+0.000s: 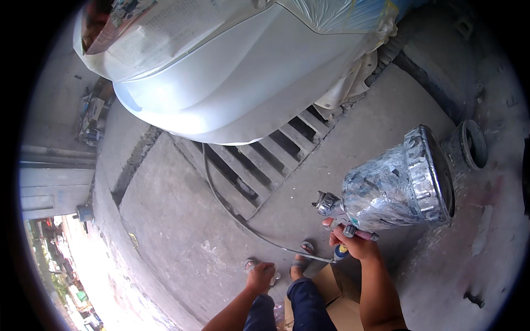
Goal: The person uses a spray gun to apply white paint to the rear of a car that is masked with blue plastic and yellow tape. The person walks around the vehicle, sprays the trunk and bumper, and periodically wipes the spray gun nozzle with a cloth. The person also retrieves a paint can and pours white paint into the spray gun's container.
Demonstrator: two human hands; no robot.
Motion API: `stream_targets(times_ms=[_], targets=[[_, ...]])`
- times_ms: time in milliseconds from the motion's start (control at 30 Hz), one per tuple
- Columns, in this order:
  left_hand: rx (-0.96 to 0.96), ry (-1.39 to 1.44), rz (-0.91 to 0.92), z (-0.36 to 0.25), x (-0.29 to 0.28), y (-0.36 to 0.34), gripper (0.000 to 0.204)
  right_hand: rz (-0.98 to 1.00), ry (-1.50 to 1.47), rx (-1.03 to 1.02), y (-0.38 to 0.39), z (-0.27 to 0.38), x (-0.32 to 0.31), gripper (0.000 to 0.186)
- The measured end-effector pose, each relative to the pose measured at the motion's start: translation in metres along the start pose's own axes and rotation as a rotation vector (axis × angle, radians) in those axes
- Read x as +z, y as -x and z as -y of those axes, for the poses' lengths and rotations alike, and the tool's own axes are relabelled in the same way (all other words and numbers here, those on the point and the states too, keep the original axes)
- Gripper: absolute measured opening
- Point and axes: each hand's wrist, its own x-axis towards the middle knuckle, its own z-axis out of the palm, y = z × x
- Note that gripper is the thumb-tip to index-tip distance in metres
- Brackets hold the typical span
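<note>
Gun (375,198): showing a paint-crusted silver cup (386,185), hanging over the floor (171,220)
Right hand (356,243): gripping the gun
Left hand (261,276): curling loosely
Tally: one gun, one hose (238,219) trailing, one white bumper (237,83) gleaming

The right forearm (381,292) rises bare and nearly upright, its elbow low at the person's right. At the wrist the right hand (355,243) tips forward and leftward, closed in a firm grip — the fingers bent round to the front, a fingertip or two showing beyond the knuckles. The left forearm (237,305), bare as well, slants inward from the person's left. Its left hand (260,277) hangs lower and nearer the body, back upward, fingers curled in loosely — the palm is hidden. The two hands are well apart.
</note>
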Motion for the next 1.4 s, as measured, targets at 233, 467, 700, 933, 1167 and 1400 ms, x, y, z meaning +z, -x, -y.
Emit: stream_targets(times_ms=[233, 467, 700, 933, 1167, 1400], targets=[[0.031, 0.019, -0.01, 0.013, 0.002, 0.0, 0.032, 0.019, 0.091, 0.016, -0.004, 0.005, -0.002, 0.023], [0.004, 0.025, -0.011, 0.012, -0.002, 0.001, 0.031, -0.141, -0.066, -0.022, -0.009, 0.02, -0.02, 0.022], [0.029, -0.065, -0.011, 0.038, 0.004, 0.002, 0.032, -0.474, -0.085, -0.21, -0.021, 0.032, -0.038, 0.035], [-0.042, 0.012, 0.008, 0.031, 0.0, 0.009, 0.032, -0.363, 0.0, -0.018, -0.009, 0.019, -0.003, 0.031], [-0.087, 0.023, 0.018, 0.03, -0.003, 0.01, 0.035, -0.016, -0.073, 0.08, -0.004, 0.001, 0.013, 0.027], [-0.098, 0.04, 0.002, 0.04, -0.002, 0.012, 0.032, -0.417, -0.19, -0.103, -0.034, 0.032, -0.015, 0.03]])
